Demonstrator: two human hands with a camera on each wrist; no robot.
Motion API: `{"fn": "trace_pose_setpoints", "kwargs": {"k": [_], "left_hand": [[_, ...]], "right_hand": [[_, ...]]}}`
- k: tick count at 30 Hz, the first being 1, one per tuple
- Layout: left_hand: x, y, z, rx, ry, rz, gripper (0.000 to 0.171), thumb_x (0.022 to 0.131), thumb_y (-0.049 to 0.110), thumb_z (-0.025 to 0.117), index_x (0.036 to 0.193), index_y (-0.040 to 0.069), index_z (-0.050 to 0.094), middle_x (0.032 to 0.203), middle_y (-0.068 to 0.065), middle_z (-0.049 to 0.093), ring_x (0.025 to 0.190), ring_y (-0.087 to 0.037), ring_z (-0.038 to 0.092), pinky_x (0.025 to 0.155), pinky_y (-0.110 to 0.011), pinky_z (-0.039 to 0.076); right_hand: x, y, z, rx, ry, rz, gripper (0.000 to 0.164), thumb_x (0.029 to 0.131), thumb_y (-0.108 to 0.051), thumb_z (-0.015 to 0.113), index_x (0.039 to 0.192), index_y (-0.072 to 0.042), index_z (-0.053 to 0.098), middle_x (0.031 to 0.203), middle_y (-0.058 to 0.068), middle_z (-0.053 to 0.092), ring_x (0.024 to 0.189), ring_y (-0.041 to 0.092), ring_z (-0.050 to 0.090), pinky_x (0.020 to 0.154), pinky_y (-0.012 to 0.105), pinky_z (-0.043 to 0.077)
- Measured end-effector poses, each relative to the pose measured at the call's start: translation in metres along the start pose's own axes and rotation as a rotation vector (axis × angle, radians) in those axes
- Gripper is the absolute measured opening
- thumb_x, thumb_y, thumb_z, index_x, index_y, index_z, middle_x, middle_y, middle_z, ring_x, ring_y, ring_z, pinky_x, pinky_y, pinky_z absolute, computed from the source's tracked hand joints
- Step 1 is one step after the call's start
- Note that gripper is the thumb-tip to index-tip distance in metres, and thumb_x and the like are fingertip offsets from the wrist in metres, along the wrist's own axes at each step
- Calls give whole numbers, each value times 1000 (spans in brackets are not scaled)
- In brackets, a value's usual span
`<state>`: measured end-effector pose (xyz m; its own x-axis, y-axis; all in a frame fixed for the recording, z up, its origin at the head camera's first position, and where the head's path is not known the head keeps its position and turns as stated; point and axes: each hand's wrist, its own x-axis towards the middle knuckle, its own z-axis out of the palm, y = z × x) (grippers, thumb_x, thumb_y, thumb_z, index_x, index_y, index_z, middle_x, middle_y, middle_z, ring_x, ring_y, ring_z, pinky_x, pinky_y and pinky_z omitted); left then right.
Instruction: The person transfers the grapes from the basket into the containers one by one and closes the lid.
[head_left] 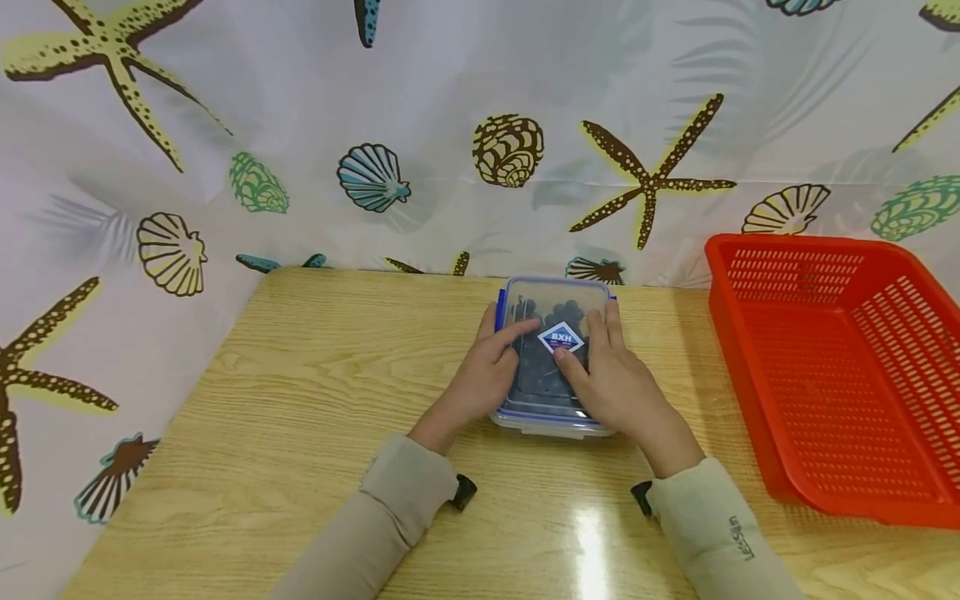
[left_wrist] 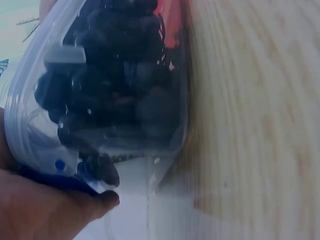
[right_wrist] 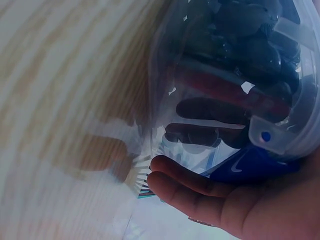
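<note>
A clear plastic food container (head_left: pixel 536 379) with a blue-edged lid, blue side clips and a BXH label holds dark, round fruit that look like grapes (left_wrist: pixel 120 75). It stands near the table's far edge. My left hand (head_left: pixel 487 371) grips its left side, with a finger reaching across the lid. In the left wrist view, a fingertip is right at a blue clip (left_wrist: pixel 55 181). My right hand (head_left: pixel 618 379) holds the right side, its thumb over the label. The right wrist view shows its fingers (right_wrist: pixel 185 192) beside the lowered blue clip (right_wrist: pixel 250 167).
A red plastic basket (head_left: pixel 765 417) with slotted walls stands on the right of the wooden table (head_left: pixel 315 375). Behind the table hangs a white curtain (head_left: pixel 435 83) printed with shells and starfish.
</note>
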<state>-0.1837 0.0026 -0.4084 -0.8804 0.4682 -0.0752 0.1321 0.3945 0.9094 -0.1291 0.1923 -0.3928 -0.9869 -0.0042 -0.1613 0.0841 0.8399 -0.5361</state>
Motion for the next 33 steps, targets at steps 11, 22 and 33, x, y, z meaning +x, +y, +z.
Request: {"fn": "trace_pose_setpoints", "kwargs": {"k": [11, 22, 33], "left_hand": [[-5, 2, 3, -13, 40, -20, 46, 105, 5, 33, 140, 16, 61, 169, -8, -7, 152, -21, -5, 120, -47, 8], [-9, 4, 2, 28, 69, -32, 51, 102, 7, 41, 151, 17, 49, 168, -12, 3, 153, -27, 6, 119, -49, 13], [-14, 16, -8, 112, 38, 84, 53, 103, 7, 45, 155, 15, 43, 169, -7, 7, 152, -26, 11, 118, -48, 18]], "right_hand": [[2, 2, 2, 33, 11, -12, 85, 106, -52, 43, 161, 2, 6, 165, 23, -13, 133, 55, 40, 105, 64, 36], [-2, 9, -1, 111, 4, -39, 87, 104, -53, 47, 161, 0, 9, 166, 21, -12, 143, 52, 23, 109, 65, 28], [-11, 3, -12, 38, 42, -41, 82, 102, -51, 54, 163, -10, 18, 166, 22, -10, 150, 48, 1, 110, 72, 13]]}}
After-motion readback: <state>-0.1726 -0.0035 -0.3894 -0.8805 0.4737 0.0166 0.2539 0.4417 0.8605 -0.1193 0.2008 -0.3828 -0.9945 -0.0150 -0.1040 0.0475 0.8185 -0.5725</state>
